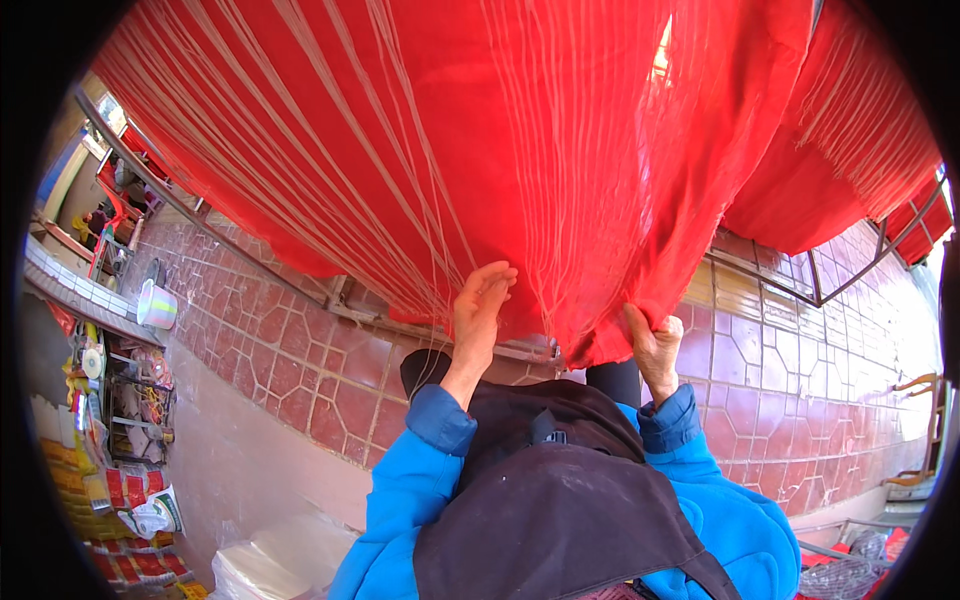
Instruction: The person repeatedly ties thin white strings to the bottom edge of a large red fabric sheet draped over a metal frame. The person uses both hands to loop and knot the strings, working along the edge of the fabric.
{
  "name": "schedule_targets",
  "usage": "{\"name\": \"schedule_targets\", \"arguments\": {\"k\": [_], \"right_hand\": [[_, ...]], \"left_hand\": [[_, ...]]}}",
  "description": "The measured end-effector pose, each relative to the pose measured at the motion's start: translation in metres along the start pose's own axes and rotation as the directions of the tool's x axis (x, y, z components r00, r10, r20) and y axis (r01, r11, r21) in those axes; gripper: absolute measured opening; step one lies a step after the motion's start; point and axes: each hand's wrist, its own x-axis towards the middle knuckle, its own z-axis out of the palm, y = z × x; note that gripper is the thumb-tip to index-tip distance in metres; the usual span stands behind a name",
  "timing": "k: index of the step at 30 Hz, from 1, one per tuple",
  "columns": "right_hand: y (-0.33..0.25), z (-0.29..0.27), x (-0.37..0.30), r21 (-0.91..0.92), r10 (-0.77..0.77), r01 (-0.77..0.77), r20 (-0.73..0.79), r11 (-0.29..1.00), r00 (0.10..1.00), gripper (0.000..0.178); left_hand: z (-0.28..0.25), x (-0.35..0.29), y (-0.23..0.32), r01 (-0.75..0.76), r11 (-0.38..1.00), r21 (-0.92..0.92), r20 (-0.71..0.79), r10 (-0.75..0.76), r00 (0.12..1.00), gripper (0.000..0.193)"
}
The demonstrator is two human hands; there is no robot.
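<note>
A wide sheet of red cloth point(460, 120) hangs in front of me, with long pale loose threads point(540, 160) running down over it in bundles. At its lower edge my right hand point(657, 348) grips a bunched part of the cloth, thumb on top and fingers folded beneath. My left hand point(482, 310) is raised at the cloth's lower middle, its fingers slightly bent and apart from the thumb. Several threads pass close beside its wrist; whether the fingertips touch any cannot be made out.
Metal frame bars point(270, 275) run beneath the cloth on both sides. Another red fringed cloth point(830, 140) hangs at the right. A striped bucket point(157, 304) stands on the reddish tiled floor point(290, 350). Cluttered shelves point(135, 400) line the left; clear plastic point(280, 560) lies low down.
</note>
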Motion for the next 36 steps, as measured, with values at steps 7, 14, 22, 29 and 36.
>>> {"name": "schedule_targets", "arguments": {"k": [7,14,22,29,36], "right_hand": [[0.002,-0.002,0.0,-0.004,-0.011,0.011,-0.001,1.0,1.0,0.005],[0.002,0.0,-0.002,0.032,0.018,-0.017,-0.024,0.999,1.0,0.006],[0.001,-0.001,-0.001,0.027,-0.006,0.007,-0.011,1.0,1.0,0.006],[-0.002,0.0,0.0,0.018,-0.005,0.006,-0.017,1.0,1.0,0.007],[-0.004,0.001,-0.001,0.025,-0.008,0.008,-0.005,1.0,1.0,0.005]], "left_hand": [[0.006,0.015,-0.009,-0.042,0.998,0.048,0.11,0.036,0.993,0.017],[0.009,0.011,-0.008,-0.002,0.995,-0.096,0.09,0.011,0.996,0.01],[0.003,0.012,-0.009,-0.023,0.999,-0.038,0.036,0.025,0.999,0.009],[-0.004,0.0,0.001,-0.039,0.997,-0.06,0.009,0.039,0.999,0.008],[-0.028,-0.022,0.039,-0.092,0.994,-0.063,0.014,0.093,0.996,0.008]]}}
